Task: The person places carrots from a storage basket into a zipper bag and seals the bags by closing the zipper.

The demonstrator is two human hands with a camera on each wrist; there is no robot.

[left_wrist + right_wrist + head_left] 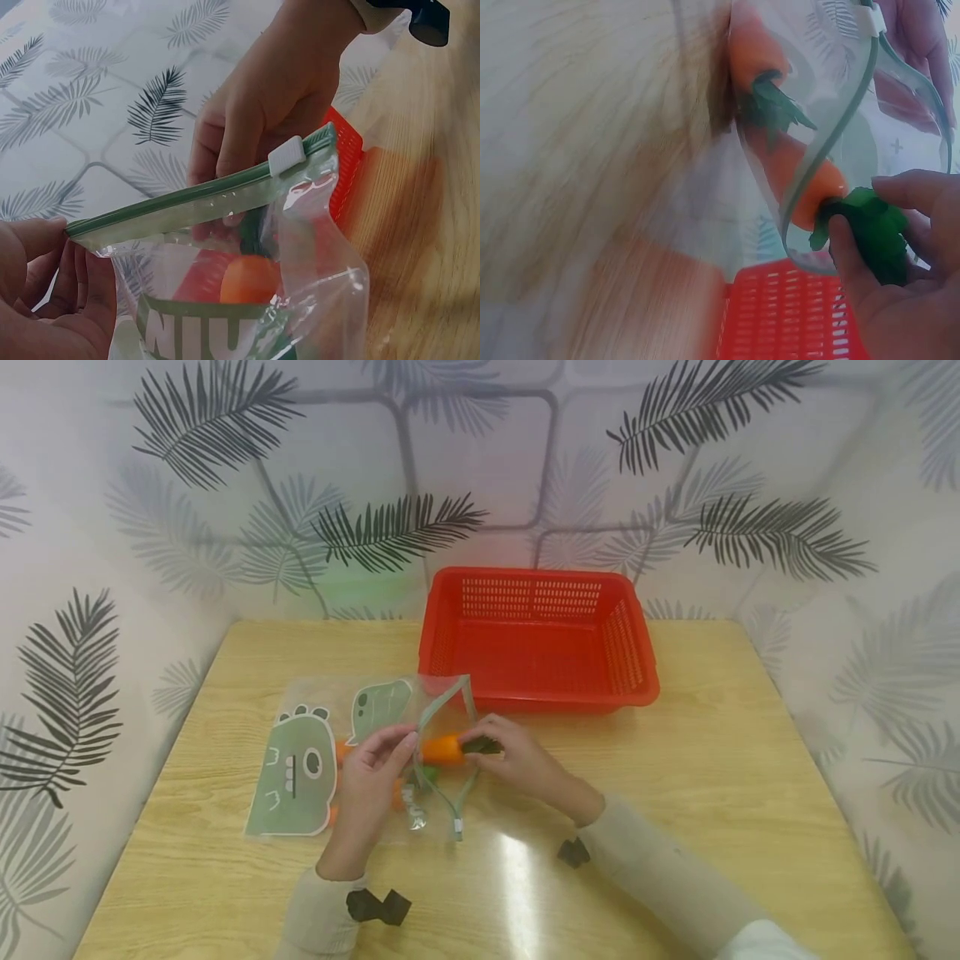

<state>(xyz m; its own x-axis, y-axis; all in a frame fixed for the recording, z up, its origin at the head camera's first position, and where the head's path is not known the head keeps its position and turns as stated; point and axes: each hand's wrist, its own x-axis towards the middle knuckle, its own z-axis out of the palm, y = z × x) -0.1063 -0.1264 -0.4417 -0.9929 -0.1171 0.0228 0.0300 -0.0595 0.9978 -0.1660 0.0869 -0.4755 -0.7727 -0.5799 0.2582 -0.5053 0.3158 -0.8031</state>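
Note:
A clear zip bag (292, 785) with green cartoon prints lies on the table, its mouth spread wide toward the right. My left hand (371, 774) pinches the rim at one end of the green zip; a white slider (286, 155) sits near the other end. With thumb and fingers, my right hand (521, 762) grips a toy carrot (442, 750) by its green leaves (870, 229). Most of that carrot's orange body is inside the bag mouth, while the leaves are at the opening. Another orange carrot (756, 56) with green leaves lies deeper in the bag, partly veiled by the plastic.
A red plastic basket (536, 660) with slotted walls stands at the back of the wooden table (675, 827), just beyond the bag. Leaf-patterned covering (480, 468) rises behind and along both sides. Dark pieces (378, 907) are attached at both sleeves.

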